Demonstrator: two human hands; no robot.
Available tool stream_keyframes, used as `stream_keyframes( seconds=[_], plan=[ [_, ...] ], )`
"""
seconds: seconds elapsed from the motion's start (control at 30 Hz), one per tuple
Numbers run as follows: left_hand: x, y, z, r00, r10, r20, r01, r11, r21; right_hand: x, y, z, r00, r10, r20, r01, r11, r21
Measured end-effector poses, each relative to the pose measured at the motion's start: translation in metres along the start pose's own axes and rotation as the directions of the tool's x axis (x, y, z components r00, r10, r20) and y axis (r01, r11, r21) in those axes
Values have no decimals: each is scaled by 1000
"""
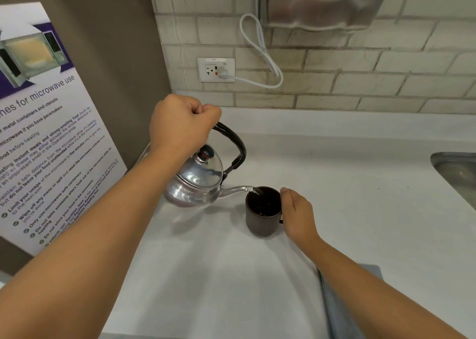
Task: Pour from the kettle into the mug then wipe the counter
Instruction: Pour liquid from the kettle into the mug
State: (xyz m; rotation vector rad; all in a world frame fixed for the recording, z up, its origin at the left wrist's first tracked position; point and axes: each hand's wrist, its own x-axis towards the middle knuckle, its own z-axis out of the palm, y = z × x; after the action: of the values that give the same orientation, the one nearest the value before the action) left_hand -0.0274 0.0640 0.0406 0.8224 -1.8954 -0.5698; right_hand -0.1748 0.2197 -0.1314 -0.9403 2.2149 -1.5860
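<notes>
White table (334,184) at frame centre carries the mug (262,211), steadied by the right hand (298,215), while left hand (180,124) fingers clench the tilted kettle (195,184) mid-pour; wiping with the lower-right cloth (342,310) remains.

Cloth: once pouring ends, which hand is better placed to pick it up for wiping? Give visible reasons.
Probably the right hand. It only steadies the mug, and the grey cloth lies under that forearm. The left hand is gripping the kettle, farther away.
</notes>
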Motion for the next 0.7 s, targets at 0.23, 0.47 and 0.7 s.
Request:
stream_keyframes(
  seconds=[0.23, 0.47, 0.7],
  plan=[
    [5, 5, 0, 998, 47, 33, -50, 996, 80, 2, 2, 1, 999, -35, -2, 35, 999, -20],
    [10, 12, -3, 997, 61, 51, -68, 987, 148, 1, 3, 0, 999, -46, 9, 46, 999, -28],
    [17, 22, -5, 988, 123, 91, -139, 970, 200, 2, 6, 0, 999, -50, 11, 50, 999, -21]
  ],
)
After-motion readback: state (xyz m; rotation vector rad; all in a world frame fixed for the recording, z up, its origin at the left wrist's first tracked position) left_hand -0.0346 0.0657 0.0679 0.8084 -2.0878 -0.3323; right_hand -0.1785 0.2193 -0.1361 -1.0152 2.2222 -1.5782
